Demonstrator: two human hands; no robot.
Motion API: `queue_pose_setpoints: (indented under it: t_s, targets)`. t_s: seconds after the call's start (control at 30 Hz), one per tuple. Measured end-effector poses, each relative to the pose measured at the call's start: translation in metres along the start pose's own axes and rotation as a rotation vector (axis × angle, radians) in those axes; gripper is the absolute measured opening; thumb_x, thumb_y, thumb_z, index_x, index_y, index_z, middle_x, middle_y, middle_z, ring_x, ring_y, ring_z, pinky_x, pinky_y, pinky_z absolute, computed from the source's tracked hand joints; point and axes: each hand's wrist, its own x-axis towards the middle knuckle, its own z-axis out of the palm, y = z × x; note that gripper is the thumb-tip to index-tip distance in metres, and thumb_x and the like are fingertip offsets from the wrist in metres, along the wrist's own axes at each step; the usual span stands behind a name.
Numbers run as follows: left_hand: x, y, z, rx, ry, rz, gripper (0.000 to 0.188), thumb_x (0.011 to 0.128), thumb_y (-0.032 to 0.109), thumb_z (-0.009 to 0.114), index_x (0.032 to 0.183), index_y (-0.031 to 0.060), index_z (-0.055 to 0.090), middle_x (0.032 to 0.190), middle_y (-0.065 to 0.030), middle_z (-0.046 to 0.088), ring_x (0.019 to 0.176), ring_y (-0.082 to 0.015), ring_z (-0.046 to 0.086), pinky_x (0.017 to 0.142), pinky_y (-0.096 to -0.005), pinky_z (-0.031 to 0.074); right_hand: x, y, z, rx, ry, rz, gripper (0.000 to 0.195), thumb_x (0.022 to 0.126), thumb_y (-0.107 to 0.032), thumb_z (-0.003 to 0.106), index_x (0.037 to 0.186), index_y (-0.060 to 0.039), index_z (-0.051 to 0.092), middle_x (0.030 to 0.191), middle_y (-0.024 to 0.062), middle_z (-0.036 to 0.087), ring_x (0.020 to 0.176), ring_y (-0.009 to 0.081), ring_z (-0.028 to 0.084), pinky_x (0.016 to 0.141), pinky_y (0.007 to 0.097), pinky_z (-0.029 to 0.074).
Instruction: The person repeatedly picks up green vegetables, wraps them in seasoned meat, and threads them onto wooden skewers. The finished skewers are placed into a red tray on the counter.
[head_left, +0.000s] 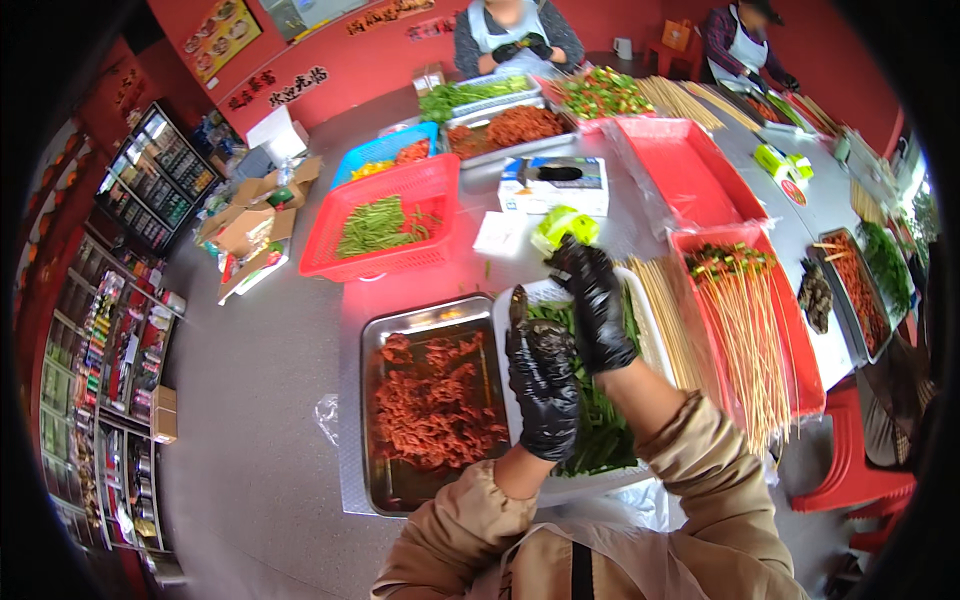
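My left hand, in a black disposable glove, is raised over the white basket of cut green vegetables. Beside it on the right, my right hand wears the same kind of glove, its fingers bent near a green-and-white packet. Whether either hand holds anything cannot be told. Left of the basket, a steel tray contains red marinated meat strips. Bare wooden skewers lie right of the basket. Farther right, a red tray contains loaded skewers.
Ahead stand a red basket of green beans, a glove box and a red lined tray. Two co-workers work across the table. Another steel tray lies at right, near a red stool.
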Motion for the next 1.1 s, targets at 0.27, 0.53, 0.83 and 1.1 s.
queue_pose_setpoints:
  t_s: [0.27, 0.53, 0.83, 1.1]
  targets:
    - [0.024, -0.034, -0.022, -0.091, 0.190, -0.096, 0.019, 0.089, 0.010, 0.042, 0.098, -0.0029, 0.052, 0.075, -0.0102, 0.057, 0.062, -0.0156, 0.049, 0.057, -0.0280, 0.040, -0.028, 0.037, 0.059, -0.236, -0.047, 0.008, 0.018, 0.083, -0.019, 0.055, 0.086, -0.0010, 0.054, 0.075, 0.0110, 0.057, 0.068, 0.0187, 0.053, 0.064, 0.0276, 0.041]
    - [0.017, -0.048, -0.031, -0.192, 0.165, -0.151, 0.017, 0.087, 0.008, 0.044, 0.094, -0.0037, 0.054, 0.081, -0.0107, 0.058, 0.069, -0.0163, 0.054, 0.059, -0.0283, 0.042, -0.021, 0.051, 0.065, -0.325, -0.003, 0.013, 0.033, 0.085, -0.031, 0.050, 0.078, 0.0012, 0.055, 0.067, 0.0138, 0.055, 0.062, 0.0284, 0.053, 0.060, 0.0358, 0.040]
    - [0.023, -0.046, -0.060, 0.089, -0.119, 0.343, 0.035, 0.085, 0.033, 0.047, 0.101, 0.0037, 0.056, 0.092, -0.0137, 0.059, 0.083, -0.0209, 0.056, 0.076, -0.0325, 0.043, -0.046, 0.041, 0.068, -0.720, -0.171, -0.499, 0.030, 0.087, -0.024, 0.045, 0.107, -0.0014, 0.047, 0.087, 0.0145, 0.054, 0.078, 0.0242, 0.054, 0.067, 0.0336, 0.043]
    - [0.034, -0.052, -0.058, -0.237, -0.399, 0.143, 0.020, 0.076, 0.007, 0.057, 0.095, 0.0043, 0.058, 0.094, -0.0104, 0.056, 0.084, -0.0219, 0.055, 0.065, -0.0341, 0.045, -0.063, 0.103, 0.060, -0.422, -0.158, -0.553, 0.051, 0.081, -0.016, 0.049, 0.124, 0.0035, 0.031, 0.115, 0.0157, 0.048, 0.100, 0.0206, 0.051, 0.090, 0.0324, 0.039]
